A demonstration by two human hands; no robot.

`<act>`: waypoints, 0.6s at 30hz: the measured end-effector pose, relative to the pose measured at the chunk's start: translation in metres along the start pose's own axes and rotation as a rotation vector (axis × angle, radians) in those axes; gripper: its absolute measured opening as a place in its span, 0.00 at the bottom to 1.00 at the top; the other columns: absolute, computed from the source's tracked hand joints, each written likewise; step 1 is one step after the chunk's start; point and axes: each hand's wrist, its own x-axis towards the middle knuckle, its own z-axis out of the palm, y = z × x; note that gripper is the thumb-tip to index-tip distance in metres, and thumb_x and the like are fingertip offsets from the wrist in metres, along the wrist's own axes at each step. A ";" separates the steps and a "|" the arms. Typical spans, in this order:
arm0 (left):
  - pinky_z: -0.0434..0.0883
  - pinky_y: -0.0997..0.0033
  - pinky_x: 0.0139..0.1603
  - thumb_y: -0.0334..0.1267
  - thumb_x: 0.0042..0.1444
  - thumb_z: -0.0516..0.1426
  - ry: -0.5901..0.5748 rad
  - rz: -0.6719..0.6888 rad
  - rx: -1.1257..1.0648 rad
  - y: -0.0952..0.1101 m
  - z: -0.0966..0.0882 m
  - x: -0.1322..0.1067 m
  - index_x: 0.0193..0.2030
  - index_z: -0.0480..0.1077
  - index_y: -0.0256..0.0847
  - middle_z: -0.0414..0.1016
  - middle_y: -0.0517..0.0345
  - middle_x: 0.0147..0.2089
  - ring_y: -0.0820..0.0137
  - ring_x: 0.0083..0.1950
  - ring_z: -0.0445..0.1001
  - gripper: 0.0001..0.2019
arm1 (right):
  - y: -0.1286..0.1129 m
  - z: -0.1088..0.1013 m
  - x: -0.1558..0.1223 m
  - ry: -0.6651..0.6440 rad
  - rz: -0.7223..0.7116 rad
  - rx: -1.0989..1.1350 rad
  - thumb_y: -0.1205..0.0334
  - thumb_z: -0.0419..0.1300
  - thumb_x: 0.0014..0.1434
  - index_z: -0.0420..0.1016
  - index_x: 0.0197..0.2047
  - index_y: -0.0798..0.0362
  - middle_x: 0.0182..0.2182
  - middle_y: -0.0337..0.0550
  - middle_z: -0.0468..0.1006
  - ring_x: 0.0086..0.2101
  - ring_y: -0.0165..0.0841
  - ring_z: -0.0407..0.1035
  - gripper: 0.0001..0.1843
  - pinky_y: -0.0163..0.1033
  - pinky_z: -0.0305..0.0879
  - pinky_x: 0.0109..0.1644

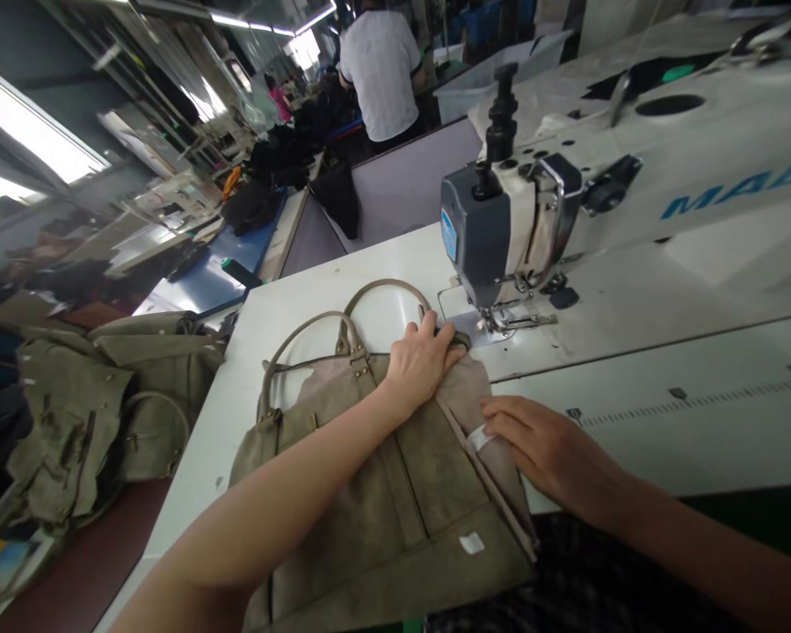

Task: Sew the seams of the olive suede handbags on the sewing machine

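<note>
Olive bag [369, 483] flat on white bench [303, 299], bottom edge past bench's front edge. Left hand [422, 359] clamped on bag's upper right corner, close to sewing machine's presser foot [497, 323]. Right hand [554, 448]: fingertips on beige lining [467, 382] beside white tag [480, 438]; thumb hidden, cannot tell if pinched. Bench strip visible between bag and left edge; more surface beyond handles [322, 315] toward far edge. Right side: machine bed, ruler marks [705, 402]. More olive bags [158, 365] heaped past bench's left edge.

A white table [633, 457] bears an olive handbag [382, 492] and a sewing machine [659, 149].
</note>
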 end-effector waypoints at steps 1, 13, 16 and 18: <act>0.68 0.64 0.34 0.51 0.63 0.50 0.035 0.001 0.038 0.004 0.000 -0.001 0.54 0.65 0.45 0.64 0.49 0.57 0.58 0.47 0.66 0.18 | 0.002 -0.003 -0.002 0.020 0.042 0.004 0.79 0.46 0.54 0.68 0.49 0.55 0.48 0.51 0.73 0.50 0.38 0.68 0.22 0.46 0.69 0.54; 0.59 0.55 0.55 0.35 0.69 0.42 0.281 0.221 0.108 0.006 0.007 -0.010 0.62 0.60 0.42 0.67 0.50 0.60 0.62 0.54 0.65 0.18 | 0.003 -0.016 -0.007 0.004 -0.129 0.033 0.77 0.47 0.60 0.75 0.47 0.56 0.41 0.50 0.78 0.48 0.38 0.71 0.19 0.49 0.66 0.58; 0.60 0.59 0.52 0.34 0.69 0.41 0.292 0.281 0.092 0.005 0.006 -0.008 0.60 0.62 0.45 0.68 0.52 0.59 0.64 0.52 0.66 0.17 | -0.005 -0.016 -0.008 -0.003 -0.130 0.087 0.76 0.46 0.62 0.74 0.50 0.59 0.44 0.54 0.78 0.47 0.38 0.72 0.19 0.45 0.70 0.55; 0.61 0.63 0.44 0.34 0.69 0.41 0.260 0.336 0.074 0.003 0.007 -0.006 0.51 0.68 0.43 0.73 0.53 0.50 0.66 0.44 0.68 0.16 | -0.009 -0.015 -0.014 -0.021 -0.124 0.118 0.74 0.46 0.63 0.74 0.51 0.59 0.44 0.55 0.78 0.48 0.39 0.71 0.19 0.44 0.71 0.54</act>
